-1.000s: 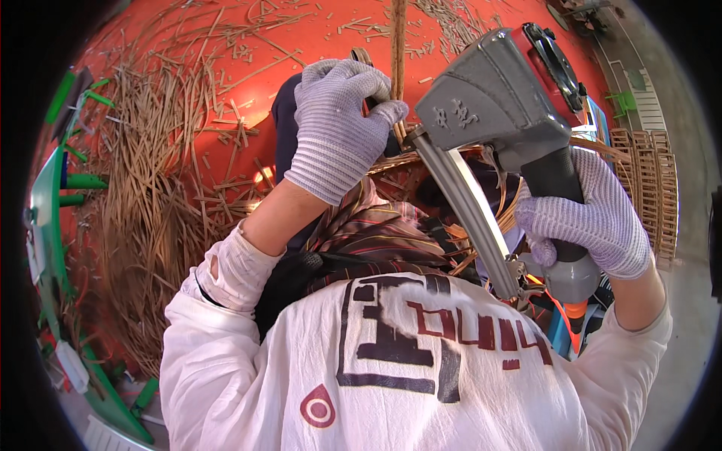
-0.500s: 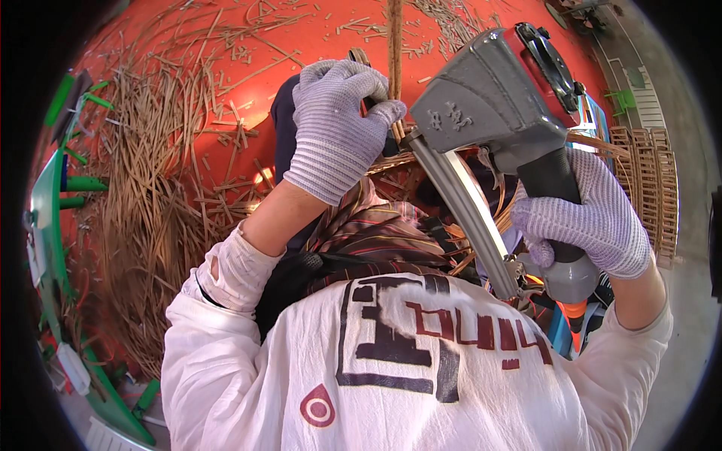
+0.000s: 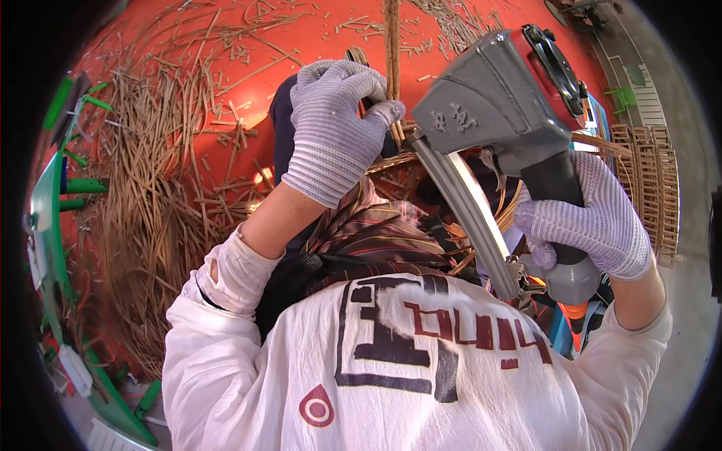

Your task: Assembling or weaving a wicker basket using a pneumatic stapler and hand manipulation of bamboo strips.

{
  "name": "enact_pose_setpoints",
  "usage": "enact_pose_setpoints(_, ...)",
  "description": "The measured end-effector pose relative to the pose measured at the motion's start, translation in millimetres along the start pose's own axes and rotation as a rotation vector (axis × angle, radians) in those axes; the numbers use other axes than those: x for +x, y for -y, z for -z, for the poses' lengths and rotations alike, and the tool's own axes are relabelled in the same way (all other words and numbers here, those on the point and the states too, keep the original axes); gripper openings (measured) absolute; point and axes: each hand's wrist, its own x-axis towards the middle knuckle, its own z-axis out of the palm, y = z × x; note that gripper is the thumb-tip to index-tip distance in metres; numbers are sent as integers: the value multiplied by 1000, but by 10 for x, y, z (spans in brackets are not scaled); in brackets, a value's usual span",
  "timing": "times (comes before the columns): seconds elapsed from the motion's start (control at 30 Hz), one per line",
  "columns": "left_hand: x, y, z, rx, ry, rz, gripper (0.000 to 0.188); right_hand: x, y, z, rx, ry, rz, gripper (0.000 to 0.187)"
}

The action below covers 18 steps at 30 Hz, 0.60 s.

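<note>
Both my hands wear white-and-lilac knit gloves. My right hand (image 3: 590,214) is wrapped round the black grip of a grey and red pneumatic nail gun (image 3: 489,98), with its long metal magazine (image 3: 470,214) slanting down toward my lap. The gun's nose lies just right of my left thumb. My left hand (image 3: 338,124) is closed, pinching thin brown strips (image 3: 395,129) between thumb and fingers. From that pinch a long brown strip bundle (image 3: 392,49) runs away from me. The far ends of the fingers are partly hidden behind the hand.
Loose brown strips (image 3: 150,203) lie heaped on the red floor (image 3: 248,68) at left, with cut pieces scattered farther off. A green frame (image 3: 49,218) curves along the left edge. Stacked woven brown pieces (image 3: 647,195) stand at right. An orange hose fitting (image 3: 575,310) hangs below the gun.
The nail gun and my right hand have shifted very slightly to the right. My left hand keeps its pinch, almost in the same place.
</note>
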Motion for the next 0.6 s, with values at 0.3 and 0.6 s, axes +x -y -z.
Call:
enact_pose_setpoints(0.3, -1, 7, -1, -4, -11, -10, 23, 22, 0, 0, -14, -7, -21, 37)
enact_pose_setpoints(0.6, 4, 18, -20, -6, -31, -25, 23, 20, 13, -8, -22, -7, 11, 36)
